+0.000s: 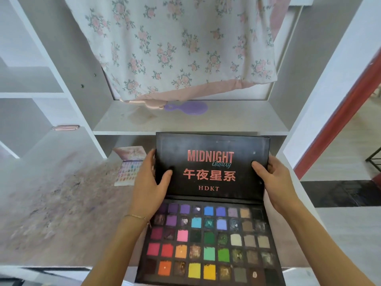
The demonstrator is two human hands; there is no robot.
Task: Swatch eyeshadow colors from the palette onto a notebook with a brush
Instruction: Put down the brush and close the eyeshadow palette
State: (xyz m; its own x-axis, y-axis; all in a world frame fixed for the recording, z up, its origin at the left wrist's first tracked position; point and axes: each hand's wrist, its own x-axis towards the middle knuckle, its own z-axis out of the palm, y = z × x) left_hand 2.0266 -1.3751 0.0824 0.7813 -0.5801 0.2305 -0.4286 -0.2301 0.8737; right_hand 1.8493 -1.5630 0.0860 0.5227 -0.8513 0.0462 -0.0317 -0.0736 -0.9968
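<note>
A large black eyeshadow palette [208, 240] lies in front of me with its lid [212, 162] raised; the lid reads "MIDNIGHT Galaxy". Rows of coloured pans fill the base. My left hand [150, 182] grips the lid's left edge, thumb on the printed face. My right hand [276, 182] grips the lid's right edge the same way. No brush or notebook is visible.
A smaller pastel palette [128, 168] stands open on the stained desk [61, 203] to the left. A purple hairbrush [187, 107] lies on the shelf [226, 122] behind, under a hanging floral cloth [175, 48]. White shelf compartments stand at left; a doorway at right.
</note>
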